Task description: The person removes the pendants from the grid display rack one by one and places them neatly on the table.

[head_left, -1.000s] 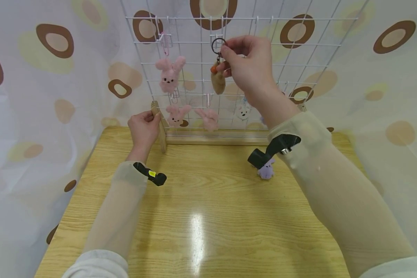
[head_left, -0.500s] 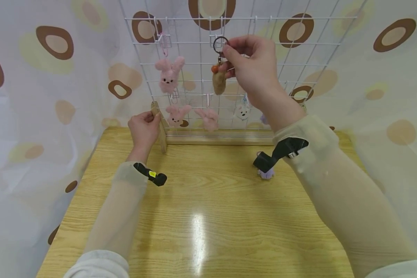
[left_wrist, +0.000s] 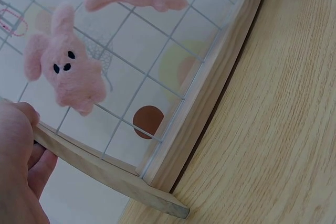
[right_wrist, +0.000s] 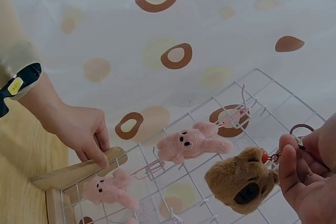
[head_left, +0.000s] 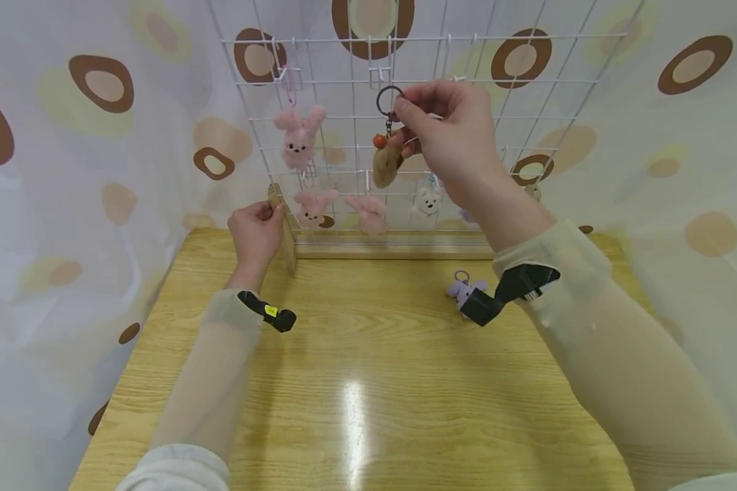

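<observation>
My right hand (head_left: 454, 136) pinches the metal ring (head_left: 379, 102) of a brown plush keychain (head_left: 385, 166) between thumb and fingers. The keychain hangs just in front of the white wire grid rack (head_left: 426, 82), below an unoccupied white hook (head_left: 379, 75). In the right wrist view, the brown plush (right_wrist: 239, 179) shows a dark oval muzzle and a small orange ball. My left hand (head_left: 254, 232) grips the wooden side foot (head_left: 286, 239) of the rack at its upper end. The left wrist view shows that hand (left_wrist: 18, 156) at the edge of the wooden foot (left_wrist: 105, 171).
Pink plush rabbits (head_left: 299, 140) hang on the rack's left and middle. A white plush bear (head_left: 428, 201) hangs farther right, with more partly hidden behind my forearm. On the table (head_left: 356, 354) lies a purple plush keychain (head_left: 460, 290), partly covered by the right wrist camera (head_left: 485, 307).
My right hand has shifted slightly right and down with the brown plush keychain, which has turned a little. More of the purple plush shows. My left hand keeps its grip.
</observation>
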Motion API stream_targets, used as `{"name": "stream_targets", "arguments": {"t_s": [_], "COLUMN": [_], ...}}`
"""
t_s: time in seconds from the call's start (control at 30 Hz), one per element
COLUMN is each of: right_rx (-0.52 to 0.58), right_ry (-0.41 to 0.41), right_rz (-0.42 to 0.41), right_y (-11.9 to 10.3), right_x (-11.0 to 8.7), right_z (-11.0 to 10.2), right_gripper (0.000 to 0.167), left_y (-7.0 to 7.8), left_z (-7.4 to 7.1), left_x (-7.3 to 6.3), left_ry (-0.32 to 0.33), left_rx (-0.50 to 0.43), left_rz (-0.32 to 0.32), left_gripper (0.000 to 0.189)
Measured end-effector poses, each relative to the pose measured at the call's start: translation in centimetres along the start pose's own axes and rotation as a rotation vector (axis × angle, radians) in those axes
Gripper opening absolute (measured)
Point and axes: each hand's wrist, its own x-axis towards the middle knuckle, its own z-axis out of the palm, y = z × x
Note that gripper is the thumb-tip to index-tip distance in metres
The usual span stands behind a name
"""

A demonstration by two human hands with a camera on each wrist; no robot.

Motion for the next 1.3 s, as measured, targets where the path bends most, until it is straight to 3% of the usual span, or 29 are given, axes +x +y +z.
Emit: {"name": "stream_targets", "arguments": {"t_s": [0.7, 1.3], "right_rx": [-0.074, -0.179], "right_ry": [-0.097, -0.104], "right_rz": [-0.001, 0.037], "right_y": [1.9, 4.0], "right_x": [-2.7, -3.6], "right_z": [-2.1, -4.5], "right_gripper": [0.014, 0.02], "left_y": [-0.7, -1.2], "left_z": [-0.8, -0.2], "left_x": [0.2, 1.0], "left_ry": [-0.007, -0.005], "left_rx": [0.011, -0.011], "left_rz": [-0.034, -0.013], "left_gripper": [0.03, 0.029]}}
